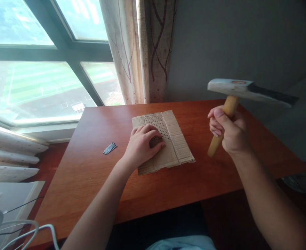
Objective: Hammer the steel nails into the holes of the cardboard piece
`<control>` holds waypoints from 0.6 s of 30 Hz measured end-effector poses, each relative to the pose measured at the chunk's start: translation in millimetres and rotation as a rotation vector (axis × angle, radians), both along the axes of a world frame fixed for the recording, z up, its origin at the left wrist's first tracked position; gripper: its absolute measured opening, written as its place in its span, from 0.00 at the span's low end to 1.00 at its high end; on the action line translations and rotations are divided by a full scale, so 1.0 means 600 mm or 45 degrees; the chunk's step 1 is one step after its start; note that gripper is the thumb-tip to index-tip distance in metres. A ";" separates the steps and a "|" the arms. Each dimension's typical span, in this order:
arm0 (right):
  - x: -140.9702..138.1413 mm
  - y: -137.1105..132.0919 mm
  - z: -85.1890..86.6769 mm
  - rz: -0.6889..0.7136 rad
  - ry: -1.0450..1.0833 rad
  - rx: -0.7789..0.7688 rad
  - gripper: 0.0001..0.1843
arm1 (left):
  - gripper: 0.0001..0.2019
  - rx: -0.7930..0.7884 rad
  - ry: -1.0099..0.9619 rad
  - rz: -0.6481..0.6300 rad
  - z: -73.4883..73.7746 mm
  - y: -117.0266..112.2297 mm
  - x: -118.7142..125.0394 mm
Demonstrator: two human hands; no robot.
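My right hand (232, 130) is closed round the wooden handle of a hammer (231, 88). The hammer is raised above the right side of the table, its pale and dark metal head on top. My left hand (144, 140) rests on a flat piece of cardboard (179, 135), thumb and forefinger tips brought close together in a pinch. Whatever lies between those fingertips is too small to make out. Rows of small dark holes dot the cardboard beyond and beside the left fingers. To the left of that hand, a small bunch of nails (110, 148) lies on the tabletop.
The reddish-brown wooden table (87, 180) carries the cardboard and nails. Behind it hang patterned curtains (132, 52) beside a large window (35, 90). White cables (45, 227) loop at the lower left, near the table's edge. A grey wall (207, 45) stands at the back right.
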State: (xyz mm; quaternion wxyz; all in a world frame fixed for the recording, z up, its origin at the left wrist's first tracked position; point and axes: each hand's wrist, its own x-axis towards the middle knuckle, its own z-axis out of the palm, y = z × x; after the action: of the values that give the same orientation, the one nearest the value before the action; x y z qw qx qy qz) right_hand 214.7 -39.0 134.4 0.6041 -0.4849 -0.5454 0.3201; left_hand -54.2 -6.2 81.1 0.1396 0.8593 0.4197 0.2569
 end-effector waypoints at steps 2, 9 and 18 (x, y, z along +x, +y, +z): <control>-0.001 0.020 -0.012 -0.022 0.154 0.062 0.20 | 0.08 0.007 0.002 0.000 -0.001 0.000 0.000; -0.011 0.045 -0.047 -0.260 0.169 0.227 0.28 | 0.08 0.023 -0.004 -0.002 -0.004 -0.001 -0.003; -0.007 0.045 -0.051 -0.172 0.241 0.223 0.30 | 0.05 0.136 -0.381 0.022 0.009 0.013 -0.019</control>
State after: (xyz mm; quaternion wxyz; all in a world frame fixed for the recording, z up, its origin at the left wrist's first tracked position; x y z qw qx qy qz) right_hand 210.7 -11.8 103.6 0.7131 -0.4336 -0.4779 0.2743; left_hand -65.7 1.3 86.5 0.1526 0.8140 0.3873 0.4051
